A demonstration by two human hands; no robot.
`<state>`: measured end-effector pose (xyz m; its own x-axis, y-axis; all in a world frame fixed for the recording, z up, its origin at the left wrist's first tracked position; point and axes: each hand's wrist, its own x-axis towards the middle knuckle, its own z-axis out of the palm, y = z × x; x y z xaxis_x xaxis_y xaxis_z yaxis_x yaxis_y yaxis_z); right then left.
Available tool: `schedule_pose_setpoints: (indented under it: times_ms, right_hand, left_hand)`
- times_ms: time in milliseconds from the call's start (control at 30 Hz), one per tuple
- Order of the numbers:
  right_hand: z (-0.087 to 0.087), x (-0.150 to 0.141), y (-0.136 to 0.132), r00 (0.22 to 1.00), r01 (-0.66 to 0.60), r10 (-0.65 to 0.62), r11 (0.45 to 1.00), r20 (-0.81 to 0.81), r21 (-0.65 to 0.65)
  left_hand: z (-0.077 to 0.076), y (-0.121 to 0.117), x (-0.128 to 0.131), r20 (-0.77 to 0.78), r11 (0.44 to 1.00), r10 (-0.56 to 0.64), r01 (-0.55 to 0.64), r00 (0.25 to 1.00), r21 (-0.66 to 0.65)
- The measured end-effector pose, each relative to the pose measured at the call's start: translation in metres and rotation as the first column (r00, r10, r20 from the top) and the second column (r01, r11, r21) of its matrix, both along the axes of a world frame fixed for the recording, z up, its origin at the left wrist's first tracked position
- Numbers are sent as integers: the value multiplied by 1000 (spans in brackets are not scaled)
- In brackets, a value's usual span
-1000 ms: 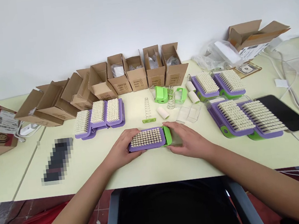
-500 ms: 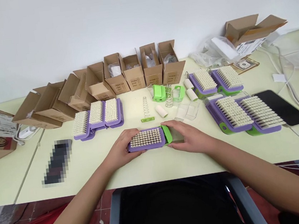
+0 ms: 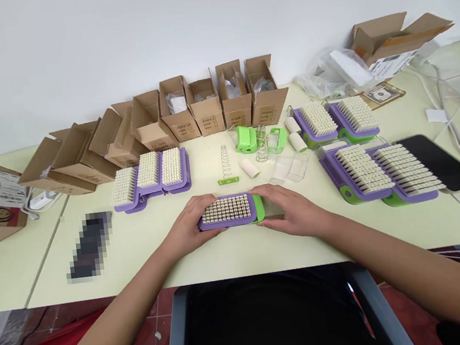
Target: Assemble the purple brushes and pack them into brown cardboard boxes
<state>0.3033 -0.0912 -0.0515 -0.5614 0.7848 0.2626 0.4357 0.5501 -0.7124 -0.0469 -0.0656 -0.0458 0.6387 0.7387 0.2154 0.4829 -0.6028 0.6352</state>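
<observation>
Slightly closer together are the two hands now than in the earlier view, and the brush between them sits more level. The person's left hand [image 3: 186, 227] holds the left end of a purple plastic brush with cream bristles [image 3: 226, 209], and the right hand [image 3: 290, 210] lies over its bright green plastic end piece [image 3: 259, 208], so both hands are clamped together on this one brush. Just behind the brush stand a steel coil spring [image 3: 225, 162] and a white cylindrical roll [image 3: 250, 167], with clear plastic pieces [image 3: 290, 167] farther to the right (they are difficult to see against the pale table).

If the hands loosen or press unevenly, I judge that the green end piece could slip from the purple body, and a hard knock could send the nearby spring rolling. Under the right hand there is something transparent, but its shape is hidden. The underside of the brush is also hidden, so I cannot tell if a spring is inside, or if the brush touches the table.
</observation>
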Motion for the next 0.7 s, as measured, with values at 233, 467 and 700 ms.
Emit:
schedule_pose_setpoints:
  times_ms: [233, 467, 700]
  right_hand:
    - [-4, -8, 1, 1000, 12, -12, 1000, 2, -29]
    - [-7, -7, -3, 998, 59, -57, 997, 39, -42]
    - [-1, -5, -7, 997, 18, -27, 991, -67, -130]
  left_hand:
    - [0, -1, 8, 22, 999, -9, 9, 1000, -32]
    - [-1, -3, 7, 35, 1000, 1, 0, 999, -30]
    - [5, -11, 23, 191, 999, -8, 15, 982, -35]
